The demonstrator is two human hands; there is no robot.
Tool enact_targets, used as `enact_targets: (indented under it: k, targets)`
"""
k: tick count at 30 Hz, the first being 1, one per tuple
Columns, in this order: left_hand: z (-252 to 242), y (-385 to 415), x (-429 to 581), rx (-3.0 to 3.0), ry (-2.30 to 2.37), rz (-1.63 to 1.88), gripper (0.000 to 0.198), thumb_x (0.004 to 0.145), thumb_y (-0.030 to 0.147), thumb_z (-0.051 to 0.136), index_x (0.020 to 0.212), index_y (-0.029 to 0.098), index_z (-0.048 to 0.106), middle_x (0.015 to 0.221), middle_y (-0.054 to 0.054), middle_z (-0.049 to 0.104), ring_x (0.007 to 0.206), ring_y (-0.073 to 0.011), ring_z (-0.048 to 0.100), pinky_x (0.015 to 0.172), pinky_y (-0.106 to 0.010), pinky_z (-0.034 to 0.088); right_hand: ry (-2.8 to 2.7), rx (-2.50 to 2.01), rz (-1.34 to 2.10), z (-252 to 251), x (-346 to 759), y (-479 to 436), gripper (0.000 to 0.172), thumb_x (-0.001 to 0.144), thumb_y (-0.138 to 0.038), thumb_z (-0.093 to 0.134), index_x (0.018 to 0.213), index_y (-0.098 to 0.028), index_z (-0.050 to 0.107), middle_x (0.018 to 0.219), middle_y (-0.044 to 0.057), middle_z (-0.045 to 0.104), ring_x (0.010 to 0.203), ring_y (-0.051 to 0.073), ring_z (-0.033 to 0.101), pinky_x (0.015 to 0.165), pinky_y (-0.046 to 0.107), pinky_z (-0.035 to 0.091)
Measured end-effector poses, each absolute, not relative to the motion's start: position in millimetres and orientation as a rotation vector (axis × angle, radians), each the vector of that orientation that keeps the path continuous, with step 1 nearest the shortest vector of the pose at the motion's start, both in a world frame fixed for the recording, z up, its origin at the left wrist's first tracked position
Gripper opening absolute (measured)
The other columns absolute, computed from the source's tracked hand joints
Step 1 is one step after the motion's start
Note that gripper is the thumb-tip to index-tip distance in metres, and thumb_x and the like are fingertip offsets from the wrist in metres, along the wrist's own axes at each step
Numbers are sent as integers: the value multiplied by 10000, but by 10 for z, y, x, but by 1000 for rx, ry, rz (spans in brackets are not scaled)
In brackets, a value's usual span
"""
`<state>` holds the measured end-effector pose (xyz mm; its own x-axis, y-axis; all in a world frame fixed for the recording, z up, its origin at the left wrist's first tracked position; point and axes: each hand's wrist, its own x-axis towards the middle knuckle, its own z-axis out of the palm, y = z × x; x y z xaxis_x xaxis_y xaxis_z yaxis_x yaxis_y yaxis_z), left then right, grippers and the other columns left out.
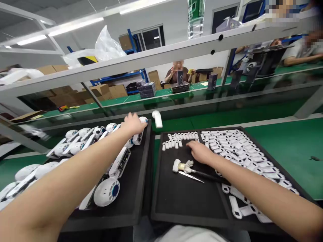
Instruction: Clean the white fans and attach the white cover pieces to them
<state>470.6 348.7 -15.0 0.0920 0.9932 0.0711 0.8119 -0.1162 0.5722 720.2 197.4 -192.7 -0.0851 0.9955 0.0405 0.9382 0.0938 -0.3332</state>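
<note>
My left hand (pixel 133 123) reaches over the far end of a black tray (pixel 144 168), its fingers on a white domed device (pixel 143 120). Several similar devices (pixel 106 191) with blue centres and open white housings lie across this tray. My right hand (pixel 199 152) rests on a second black tray (pixel 189 198), nearest to rows of small white parts (pixel 176 142). Flat white covers (pixel 234 148) are heaped to its right. Below that hand lie a black-handled tool (pixel 207 176), a pointed metal blade (pixel 190 176) and a white wad (pixel 182 165). Neither hand visibly holds anything.
A white handheld device (pixel 157 119) stands on the green workbench (pixel 285 148) just past the trays. A white-framed glass shelf (pixel 151 57) crosses the view. Beyond it sit a person (pixel 178 75), dark box stacks (pixel 147 89) and cardboard cartons (pixel 111 90).
</note>
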Motion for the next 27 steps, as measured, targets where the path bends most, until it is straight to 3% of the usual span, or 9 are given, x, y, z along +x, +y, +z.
enact_targets:
  k: [2, 4, 10, 13, 15, 18, 21, 23, 27]
  targets:
    - [-265, 3473, 4579, 2109, 1947, 438, 792, 600, 351, 750, 1315, 93, 525, 1540, -293, 317, 1448, -540, 124, 1116, -719, 98, -2187, -1876, 296, -1986, 7223, 2260, 359, 957, -317, 606, 1284, -171, 586, 1378, 119, 551, 1235, 265, 543, 1044, 502, 440]
    - [-375, 3409, 4504, 2237, 2024, 271, 713, 638, 371, 713, 1283, 105, 563, 1511, -291, 370, 1439, -525, 184, 1102, -736, 113, -2269, -1829, 282, -2037, 7221, 2476, 373, 949, -346, 621, 1281, -182, 583, 1385, 110, 540, 1229, 272, 545, 1028, 520, 455]
    - [-455, 3232, 4482, 2509, 1987, 87, 553, 748, 265, 570, 1256, 47, 571, 1466, -300, 426, 1451, -455, 219, 1140, -672, 107, -2425, -1770, 304, -2029, 7215, 2636, 306, 946, -351, 625, 1183, -157, 624, 1242, 98, 616, 1121, 241, 601, 970, 479, 497]
    - [-381, 3142, 4427, 2516, 1927, 119, 544, 756, 223, 533, 1257, 14, 538, 1367, -320, 510, 1421, -458, 291, 1133, -636, 197, -2419, -1741, 374, -1992, 7282, 2528, 250, 944, -354, 626, 1099, -159, 650, 1198, 88, 633, 1099, 228, 603, 968, 463, 492]
    - [-301, 3041, 4390, 2500, 1888, 169, 575, 780, 230, 502, 1326, 50, 471, 1278, -281, 583, 1311, -435, 462, 1062, -587, 354, -2360, -1721, 435, -1958, 7327, 2420, 215, 932, -348, 641, 1032, -158, 659, 1141, 73, 649, 1069, 217, 608, 954, 453, 493]
    - [-182, 2819, 4434, 2252, 1683, 396, 612, 808, 259, 481, 1402, 194, 352, 1131, -151, 662, 978, -310, 677, 797, -427, 549, -2174, -1680, 512, -1835, 7317, 2234, 115, 887, -250, 658, 942, -150, 664, 973, 55, 679, 945, 203, 635, 890, 409, 507]
    - [-138, 2566, 4644, 1653, 1269, 614, 605, 725, 232, 559, 1311, 247, 412, 1011, -70, 652, 752, -229, 671, 556, -313, 529, -1882, -1601, 520, -1583, 7173, 2039, 191, 893, -178, 520, 1015, -164, 666, 1029, 82, 688, 970, 205, 637, 893, 364, 492]
    - [-163, 2436, 4822, 1434, 1062, 649, 622, 642, 180, 603, 1248, 224, 470, 931, -41, 626, 679, -193, 625, 495, -269, 483, -1716, -1533, 532, -1372, 7028, 1912, 292, 914, -206, 420, 1098, -184, 646, 1081, 78, 681, 960, 191, 645, 864, 334, 503]
    - [-285, 2294, 5054, 1512, 849, 602, 755, 576, 110, 698, 1294, 207, 487, 1022, -45, 645, 854, -197, 634, 641, -249, 511, -1400, -1369, 757, -1005, 6755, 1721, 269, 837, -228, 430, 970, -209, 663, 783, 4, 655, 689, 156, 622, 661, 279, 504]
